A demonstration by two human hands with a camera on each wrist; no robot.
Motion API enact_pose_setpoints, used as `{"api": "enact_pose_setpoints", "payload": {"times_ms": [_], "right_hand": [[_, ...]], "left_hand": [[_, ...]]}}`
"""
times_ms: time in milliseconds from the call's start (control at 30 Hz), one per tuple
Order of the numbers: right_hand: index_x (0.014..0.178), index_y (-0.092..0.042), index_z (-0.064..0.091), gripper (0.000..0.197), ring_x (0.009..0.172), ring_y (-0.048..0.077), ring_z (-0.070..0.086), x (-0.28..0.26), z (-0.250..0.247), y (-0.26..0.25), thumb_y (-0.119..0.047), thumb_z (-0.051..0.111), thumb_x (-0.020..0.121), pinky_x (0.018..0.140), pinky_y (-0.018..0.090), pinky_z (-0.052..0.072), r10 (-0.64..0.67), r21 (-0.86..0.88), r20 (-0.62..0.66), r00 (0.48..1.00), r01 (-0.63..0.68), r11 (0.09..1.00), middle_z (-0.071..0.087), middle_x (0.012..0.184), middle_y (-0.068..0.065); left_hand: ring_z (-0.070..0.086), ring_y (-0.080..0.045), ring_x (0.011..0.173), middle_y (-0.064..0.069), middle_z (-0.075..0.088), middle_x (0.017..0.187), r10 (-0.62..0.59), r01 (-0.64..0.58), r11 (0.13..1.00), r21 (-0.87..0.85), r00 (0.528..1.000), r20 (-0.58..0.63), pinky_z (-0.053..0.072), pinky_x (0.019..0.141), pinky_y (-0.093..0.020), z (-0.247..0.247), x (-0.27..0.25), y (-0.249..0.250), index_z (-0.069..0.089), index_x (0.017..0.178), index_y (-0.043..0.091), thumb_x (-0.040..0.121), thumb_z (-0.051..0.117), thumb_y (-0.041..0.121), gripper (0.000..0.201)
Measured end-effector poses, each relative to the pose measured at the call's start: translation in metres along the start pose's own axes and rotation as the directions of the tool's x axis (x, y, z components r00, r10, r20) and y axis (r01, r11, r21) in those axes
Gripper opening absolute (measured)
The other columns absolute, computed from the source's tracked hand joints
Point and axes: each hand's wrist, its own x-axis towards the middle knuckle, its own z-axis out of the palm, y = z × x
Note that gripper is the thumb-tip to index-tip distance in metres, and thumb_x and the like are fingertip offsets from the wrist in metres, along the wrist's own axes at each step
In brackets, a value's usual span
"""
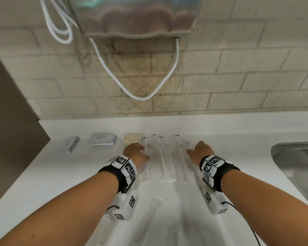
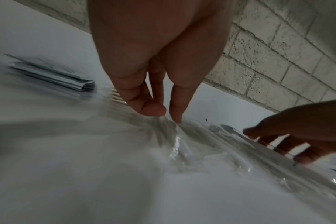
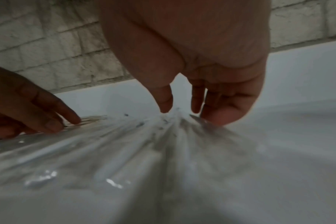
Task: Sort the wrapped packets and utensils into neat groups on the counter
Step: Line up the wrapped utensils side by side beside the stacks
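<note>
squaring up the wrapped utensils [image 1: 164,153] row on the counter [image 1: 60,174]
left hand [image 1: 136,153] and right hand [image 1: 198,153] flank it, fingers straight, pressing wrappers down, gripping nothing, so edges align.

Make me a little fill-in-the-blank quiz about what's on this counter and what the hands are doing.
1. Both hands, the left hand and the right hand, rest on a row of clear-wrapped ____.
2. The metal sink lies to the person's ____.
3. The white packets with printed text sit against the ____ edge of the counter.
4. A white ____ hangs in a loop on the brick wall.

Missing words: utensils; right; back; cable
</note>
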Motion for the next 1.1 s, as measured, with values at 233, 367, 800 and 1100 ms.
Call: {"api": "enact_pose_setpoints", "payload": {"times_ms": [233,367,800,1100], "right_hand": [[0.133,-0.021,0.047,0.041,0.132,0.024,0.035,-0.036,0.011,-0.031,-0.024,0.050,0.092,0.107,0.039,0.035,-0.611,-0.075,0.121,0.783,0.621,0.780,0.046,0.140,0.001],[0.145,-0.024,0.036,0.055,0.143,0.023,0.023,-0.042,0.027,-0.036,-0.024,0.048,0.091,0.114,0.043,0.025,-0.622,-0.258,0.345,0.703,0.708,0.657,0.033,0.153,-0.002],[0.147,-0.018,0.035,0.055,0.144,0.028,0.021,-0.049,0.037,-0.049,-0.031,0.043,0.094,0.115,0.043,0.025,-0.588,-0.286,0.383,0.713,0.697,0.658,0.024,0.157,0.005],[0.151,-0.021,0.024,0.063,0.148,0.025,0.013,-0.049,0.029,-0.053,-0.037,0.046,0.094,0.118,0.041,0.015,-0.574,-0.200,0.350,0.740,0.658,0.726,0.015,0.161,0.001]], "left_hand": [[0.059,-0.020,0.114,-0.006,0.062,0.124,0.090,-0.091,0.996,0.011,0.995,0.051,0.039,0.089,-0.018,0.004,-0.003,-0.003,0.057,0.131,0.014,0.085,0.068,0.021,0.048],[0.060,-0.021,0.110,-0.006,0.063,0.122,0.110,-0.110,0.994,0.001,0.993,0.038,0.040,0.088,-0.020,0.005,-0.003,-0.005,0.056,0.131,0.017,0.083,0.071,0.025,0.051],[0.051,-0.024,0.126,-0.008,0.051,0.135,0.200,-0.207,0.977,0.052,0.972,0.120,0.039,0.107,-0.029,0.000,0.000,-0.013,0.052,0.138,0.020,0.085,0.069,0.025,0.056],[0.052,-0.022,0.123,-0.006,0.054,0.134,0.196,-0.204,0.977,0.057,0.973,0.122,0.038,0.102,-0.027,-0.006,0.004,-0.015,0.049,0.139,0.018,0.086,0.069,0.025,0.057]]}}
